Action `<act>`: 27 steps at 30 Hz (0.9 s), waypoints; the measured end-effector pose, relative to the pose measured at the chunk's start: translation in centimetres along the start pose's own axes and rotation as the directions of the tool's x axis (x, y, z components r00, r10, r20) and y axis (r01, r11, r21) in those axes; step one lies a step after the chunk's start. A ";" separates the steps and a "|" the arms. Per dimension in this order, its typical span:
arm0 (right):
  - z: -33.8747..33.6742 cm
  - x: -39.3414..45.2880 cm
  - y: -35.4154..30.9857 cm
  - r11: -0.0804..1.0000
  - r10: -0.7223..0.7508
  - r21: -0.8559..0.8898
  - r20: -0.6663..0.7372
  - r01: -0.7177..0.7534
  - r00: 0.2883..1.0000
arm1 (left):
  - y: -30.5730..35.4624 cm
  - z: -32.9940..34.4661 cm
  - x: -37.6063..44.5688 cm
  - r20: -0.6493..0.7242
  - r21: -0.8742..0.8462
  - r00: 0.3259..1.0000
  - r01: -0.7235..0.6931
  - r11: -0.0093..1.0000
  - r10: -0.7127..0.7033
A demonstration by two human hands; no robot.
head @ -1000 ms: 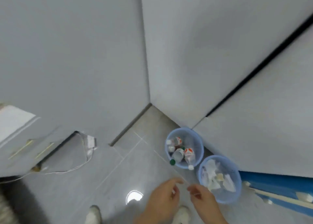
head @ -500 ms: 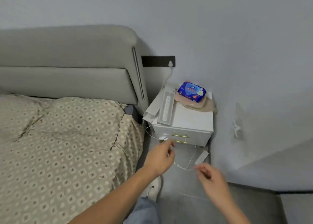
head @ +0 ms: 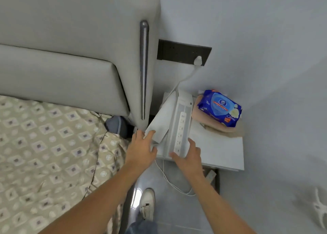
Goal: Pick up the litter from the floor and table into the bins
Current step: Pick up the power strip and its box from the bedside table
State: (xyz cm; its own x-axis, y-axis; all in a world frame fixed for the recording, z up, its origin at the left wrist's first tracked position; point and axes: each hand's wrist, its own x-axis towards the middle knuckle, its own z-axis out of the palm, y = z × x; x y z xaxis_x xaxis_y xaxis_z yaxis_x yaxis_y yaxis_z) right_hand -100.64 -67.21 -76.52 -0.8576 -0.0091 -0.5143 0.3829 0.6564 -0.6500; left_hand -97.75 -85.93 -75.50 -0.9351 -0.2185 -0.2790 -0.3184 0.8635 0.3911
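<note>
Far left: bed [head: 49, 154] with a patterned beige cover, grey padded headboard [head: 79, 56] behind it. A dark grey-blue item [head: 115, 124] sits wedged where cover meets headboard; I cannot tell what it is.

Centre: left hand [head: 141, 149] reaches forward, fingers extended and slightly spread, fingertips [head: 150, 132] touching the near corner of a white paper sheet [head: 161, 120] that overhangs the left edge of the white bedside table [head: 221, 150]. I see no curl around the sheet, just contact.

Just right of that: a white power strip [head: 181, 132] lies lengthwise on a long white flat unit [head: 180, 108], running near to far across the table top. Its cable goes up to a white plug [head: 198, 61] in a dark wall socket panel [head: 184, 52]. Right hand [head: 190, 156] is at the strip's near end, fingers straight, thumb on the left side, touching it; not clamped. The two hands are apart, the strip's end between them.

Below, on the floor: white cord [head: 169, 182] looping under the table edge, my white shoe [head: 146, 204] on grey tile.

Right side of table, far corner: a blue wet-wipe pack [head: 219, 108] resting on a folded beige cloth [head: 221, 127].

Far right, near the wall: a small white tangled item [head: 318, 207] on the floor, blurred.
</note>
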 end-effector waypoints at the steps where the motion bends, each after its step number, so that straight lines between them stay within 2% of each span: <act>1: 1.2 1.4 -0.2 1.000 0.016 -0.007 -0.022 -0.017 1.000 | -0.6 1.1 1.5 0.014 0.053 0.999 -0.050 0.997 0.050; 4: 4.2 5.2 -0.1 0.998 0.021 -0.050 -0.093 -0.026 0.995 | -1.8 4.5 5.0 0.045 0.174 0.979 -0.202 0.964 0.197; 7: 5.8 7.7 0.7 0.996 0.059 -0.064 -0.147 -0.069 0.987 | -1.7 7.5 6.9 0.031 0.290 0.972 -0.230 0.929 0.232; 12: 6.3 9.2 1.2 0.995 0.083 -0.039 -0.202 -0.093 0.976 | -0.9 9.5 8.5 0.053 0.341 0.986 -0.169 0.925 0.160; 20: 4.8 7.9 0.4 0.995 0.064 -0.059 -0.229 -0.080 0.971 | 1.5 8.7 13.2 0.075 0.333 0.997 -0.053 0.941 0.030; 27: 3.9 6.0 0.7 0.998 0.034 -0.042 -0.214 -0.045 0.976 | 1.4 8.6 13.2 0.118 0.326 0.993 -0.057 0.944 0.019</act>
State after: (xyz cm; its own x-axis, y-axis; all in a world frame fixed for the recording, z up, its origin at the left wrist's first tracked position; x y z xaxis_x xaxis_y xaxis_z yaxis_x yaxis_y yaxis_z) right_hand -104.19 -69.71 -82.22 -0.8975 0.1750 -0.4049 0.4058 0.6875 -0.6023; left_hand -109.18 -83.71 -86.18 -0.9160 -0.1468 -0.3733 -0.1966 0.9755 0.0986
